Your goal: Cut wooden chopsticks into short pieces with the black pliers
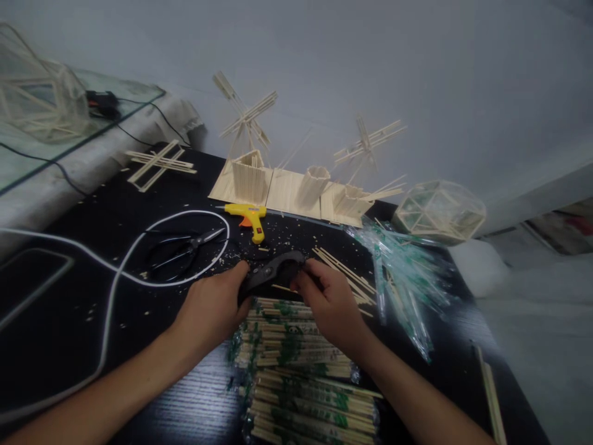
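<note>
My left hand [210, 309] is closed round the handles of black cutting pliers [273, 272], held just above the black table [83, 309]. My right hand [327, 300] pinches a thin wooden stick [282, 288] at the pliers' jaws; the stick lies crosswise under the tool. Directly below both hands lies a heap of wrapped bamboo chopsticks [301, 371] with green print. Loose bare sticks [345, 272] fan out to the right of my right hand.
A yellow glue gun [250, 219] and black scissors [185, 250] lie beyond my left hand, ringed by a white cable [139, 278]. Stick windmill models [252, 167] stand on wooden bases at the back. Empty plastic wrappers [403, 278] and a stick dome [440, 213] sit right.
</note>
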`<state>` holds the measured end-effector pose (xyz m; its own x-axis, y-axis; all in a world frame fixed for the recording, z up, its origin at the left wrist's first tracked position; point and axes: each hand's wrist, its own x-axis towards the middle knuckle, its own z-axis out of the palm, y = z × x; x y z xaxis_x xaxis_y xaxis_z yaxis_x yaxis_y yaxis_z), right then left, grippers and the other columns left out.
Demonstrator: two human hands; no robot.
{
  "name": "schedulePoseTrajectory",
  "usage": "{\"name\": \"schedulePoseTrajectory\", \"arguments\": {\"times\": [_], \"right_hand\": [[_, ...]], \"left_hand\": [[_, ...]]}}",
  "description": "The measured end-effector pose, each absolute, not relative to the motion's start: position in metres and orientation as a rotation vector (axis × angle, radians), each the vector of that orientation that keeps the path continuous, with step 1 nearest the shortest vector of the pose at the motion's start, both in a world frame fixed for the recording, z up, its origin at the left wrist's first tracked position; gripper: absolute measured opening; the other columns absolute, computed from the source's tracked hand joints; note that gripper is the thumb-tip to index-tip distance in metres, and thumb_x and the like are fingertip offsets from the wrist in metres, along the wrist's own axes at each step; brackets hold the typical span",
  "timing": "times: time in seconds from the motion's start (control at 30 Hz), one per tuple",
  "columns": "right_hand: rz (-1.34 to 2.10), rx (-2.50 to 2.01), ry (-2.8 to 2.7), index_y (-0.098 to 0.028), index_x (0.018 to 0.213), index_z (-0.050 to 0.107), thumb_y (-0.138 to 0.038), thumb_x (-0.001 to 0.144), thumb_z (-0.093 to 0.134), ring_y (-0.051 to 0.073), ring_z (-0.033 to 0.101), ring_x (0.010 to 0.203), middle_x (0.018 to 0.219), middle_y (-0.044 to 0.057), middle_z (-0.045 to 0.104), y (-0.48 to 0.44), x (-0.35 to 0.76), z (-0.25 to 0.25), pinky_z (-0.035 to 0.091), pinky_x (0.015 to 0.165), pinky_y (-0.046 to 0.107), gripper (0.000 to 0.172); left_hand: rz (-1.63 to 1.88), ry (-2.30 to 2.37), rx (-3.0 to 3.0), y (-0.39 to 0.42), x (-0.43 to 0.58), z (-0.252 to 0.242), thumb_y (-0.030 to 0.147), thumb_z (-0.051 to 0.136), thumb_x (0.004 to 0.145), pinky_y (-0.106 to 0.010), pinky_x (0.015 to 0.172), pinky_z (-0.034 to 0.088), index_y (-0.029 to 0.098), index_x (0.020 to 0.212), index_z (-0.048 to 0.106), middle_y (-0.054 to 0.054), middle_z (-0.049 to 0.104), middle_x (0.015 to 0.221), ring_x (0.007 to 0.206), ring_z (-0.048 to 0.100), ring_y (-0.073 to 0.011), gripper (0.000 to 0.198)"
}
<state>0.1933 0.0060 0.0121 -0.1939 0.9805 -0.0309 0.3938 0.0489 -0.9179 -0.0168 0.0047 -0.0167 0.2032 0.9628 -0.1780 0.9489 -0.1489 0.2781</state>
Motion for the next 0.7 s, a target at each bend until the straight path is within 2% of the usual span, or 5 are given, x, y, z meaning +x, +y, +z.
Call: {"name": "schedulePoseTrajectory", "arguments": {"times": [0.23, 0.37, 0.57, 0.7], "right_hand": [[1.145, -1.349, -1.657, -0.018, 0.076, 0.058, -0.029, 0.099, 0.052, 0.01, 0.042, 0.056, 0.063, -0.004, 0.053, 0.007, 0.195, 0.009, 0.034, 0.056, 0.023, 0.026], [1.069, -1.357, -1.75, -0.016, 0.074, 0.06, -0.024, 0.096, 0.054, 0.011, 0.05, 0.062, 0.067, -0.002, 0.059, 0.01, 0.197, 0.014, 0.038, 0.059, 0.023, 0.025], [0.913, -1.392, -1.882, -0.017, 0.099, 0.072, -0.025, 0.095, 0.059, 0.015, 0.064, 0.073, 0.085, 0.002, 0.073, 0.011, 0.216, 0.033, 0.047, 0.066, 0.026, 0.015], [0.701, -1.457, -1.954, -0.018, 0.102, 0.073, -0.024, 0.097, 0.059, 0.015, 0.066, 0.073, 0.09, 0.005, 0.074, -0.003, 0.237, 0.033, 0.049, 0.065, 0.026, 0.016]], "left_hand": [[0.199, 1.782, 2.154, 0.007, -0.016, -0.019, 0.027, 0.053, 0.087, -0.035, 0.069, 0.044, 0.021, 0.101, 0.055, -0.007, 0.072, 0.095, 0.087, 0.07, -0.0295, 0.015], [0.3, 1.754, 2.149, 0.008, -0.018, -0.023, 0.03, 0.054, 0.088, -0.035, 0.071, 0.044, 0.022, 0.103, 0.057, -0.007, 0.072, 0.097, 0.088, 0.069, -0.0284, 0.018], [0.435, 1.735, 2.148, 0.009, -0.018, -0.024, 0.047, 0.049, 0.095, -0.035, 0.071, 0.046, 0.021, 0.105, 0.059, -0.007, 0.07, 0.096, 0.086, 0.068, -0.0265, 0.03], [0.36, 1.676, 2.117, 0.009, -0.015, -0.015, 0.05, 0.044, 0.096, -0.038, 0.075, 0.047, 0.021, 0.106, 0.057, -0.008, 0.069, 0.098, 0.091, 0.068, -0.028, 0.034]]}}
